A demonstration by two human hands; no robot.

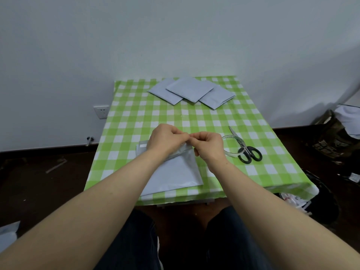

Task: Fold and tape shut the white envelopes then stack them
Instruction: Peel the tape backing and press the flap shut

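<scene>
A white envelope (pixel 175 172) lies on the near part of the green checked table (pixel 204 117), on top of other white envelopes whose edges show at the left and front. Its grey flap is folded at the far end. My left hand (pixel 165 140) and my right hand (pixel 207 146) meet above that flap, fingertips pinched together on something small and clear that I cannot make out, probably a strip of tape. Three white envelopes (pixel 191 90) lie overlapping at the far side of the table.
A roll of clear tape (pixel 232 146) and black-handled scissors (pixel 247 151) lie right of my hands. A wall stands behind the table, with a socket (pixel 101 112) at the left. Bags and clutter (pixel 339 133) sit on the dark floor at the right.
</scene>
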